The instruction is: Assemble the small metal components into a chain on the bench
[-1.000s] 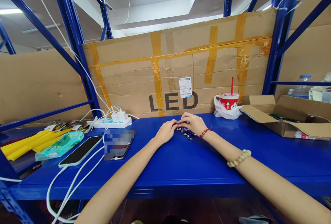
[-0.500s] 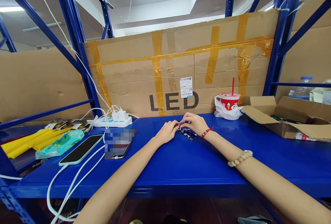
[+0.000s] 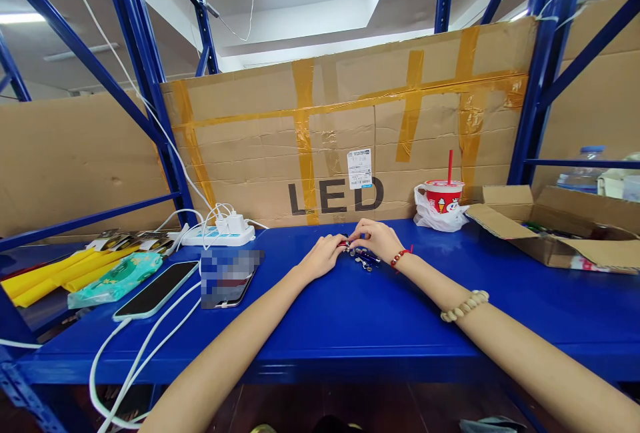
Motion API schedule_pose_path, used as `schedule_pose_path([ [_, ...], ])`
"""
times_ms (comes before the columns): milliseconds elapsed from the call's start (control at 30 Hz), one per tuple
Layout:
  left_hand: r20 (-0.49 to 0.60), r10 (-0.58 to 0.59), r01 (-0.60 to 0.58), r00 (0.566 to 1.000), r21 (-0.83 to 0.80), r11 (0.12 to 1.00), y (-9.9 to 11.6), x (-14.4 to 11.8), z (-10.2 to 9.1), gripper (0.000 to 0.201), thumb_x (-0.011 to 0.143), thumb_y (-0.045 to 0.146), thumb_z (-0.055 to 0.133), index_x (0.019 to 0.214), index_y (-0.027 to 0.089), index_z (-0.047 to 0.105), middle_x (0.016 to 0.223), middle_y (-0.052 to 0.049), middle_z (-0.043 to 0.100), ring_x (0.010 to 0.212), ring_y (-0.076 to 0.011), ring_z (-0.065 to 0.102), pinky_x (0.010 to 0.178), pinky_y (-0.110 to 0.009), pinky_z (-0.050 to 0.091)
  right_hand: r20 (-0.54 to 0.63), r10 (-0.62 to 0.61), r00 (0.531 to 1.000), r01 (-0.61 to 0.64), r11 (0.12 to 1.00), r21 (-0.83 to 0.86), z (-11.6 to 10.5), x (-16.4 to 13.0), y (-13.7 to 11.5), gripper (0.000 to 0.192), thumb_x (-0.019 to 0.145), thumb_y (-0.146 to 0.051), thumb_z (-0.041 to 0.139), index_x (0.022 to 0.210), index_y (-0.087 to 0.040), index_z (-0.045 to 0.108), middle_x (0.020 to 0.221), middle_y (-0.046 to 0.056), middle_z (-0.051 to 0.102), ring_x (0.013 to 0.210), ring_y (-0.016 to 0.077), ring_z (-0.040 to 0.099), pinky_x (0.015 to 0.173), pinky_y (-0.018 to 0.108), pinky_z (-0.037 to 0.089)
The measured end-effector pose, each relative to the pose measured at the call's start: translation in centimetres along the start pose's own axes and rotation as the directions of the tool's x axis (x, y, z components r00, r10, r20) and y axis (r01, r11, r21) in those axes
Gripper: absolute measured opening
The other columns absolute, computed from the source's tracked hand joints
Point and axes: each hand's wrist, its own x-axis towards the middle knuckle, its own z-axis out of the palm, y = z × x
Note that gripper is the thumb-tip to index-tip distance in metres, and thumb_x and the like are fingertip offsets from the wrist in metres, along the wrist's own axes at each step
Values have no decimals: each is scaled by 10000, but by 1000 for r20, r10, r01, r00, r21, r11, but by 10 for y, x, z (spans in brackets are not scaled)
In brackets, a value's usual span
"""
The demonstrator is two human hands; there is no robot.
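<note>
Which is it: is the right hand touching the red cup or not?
Apart. The head view shows blue table between the right hand and the red cup.

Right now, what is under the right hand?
Small metallic pieces and a dark slender piece show along the near edge of the right hand, on the blue shelf. Whatever lies directly beneath the hand is covered.

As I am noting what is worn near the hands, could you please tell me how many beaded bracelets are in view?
2: a red bracelet at the wrist of the right hand, and a pale bracelet farther up that forearm. Neither seems hidden.
</note>
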Motion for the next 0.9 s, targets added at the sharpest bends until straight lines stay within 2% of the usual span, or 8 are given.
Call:
schedule_pose_path([
  [200, -10, 3, -3, 1000, -15, 1000, 0, -1, -1, 181, 884, 265, 295, 970, 212, 445, 926, -12, 565, 846, -156, 487, 774, -291, 362, -2, 5, 1000, -5, 999, 32, 0, 0, 0, 121, 667, -355, 618, 655, -248, 672, 757, -36, 603, 581, 67, 493, 505, 193, 305],
  [433, -31, 1, -2, 1000, -26, 1000, 4, -2, -3, 142, 881, 249, 308, 930, 202, 433, 928, -12, 563, 867, -151, 496, 782, -292, 359, 9, 151, 988, -151, 983, 100, 4, 1, 2, 211, 613, -440, 625, 636, -237, 681, 733, -22, 632, 577, 87, 512, 498, 201, 334],
  [667, -21, 21, -22, 1000, -12, 1000, 6, -3, -5, 147, 882, 245, 311, 951, 205, 434, 931, -9, 569, 847, -143, 507, 771, -275, 369, 208, 308, 928, -361, 882, 302, 11, 1, 9, 331, 591, -457, 608, 706, -159, 695, 574, 20, 634, 442, 87, 493, 439, 200, 382],
  [900, -3, 24, -24, 1000, 6, 1000, 5, -2, -4, 198, 885, 242, 300, 1035, 230, 429, 1006, -1, 568, 868, -142, 509, 793, -270, 372, 187, 319, 929, -360, 896, 259, 10, 2, 13, 372, 563, -513, 607, 695, -178, 703, 577, 21, 646, 470, 97, 508, 457, 201, 397],
])
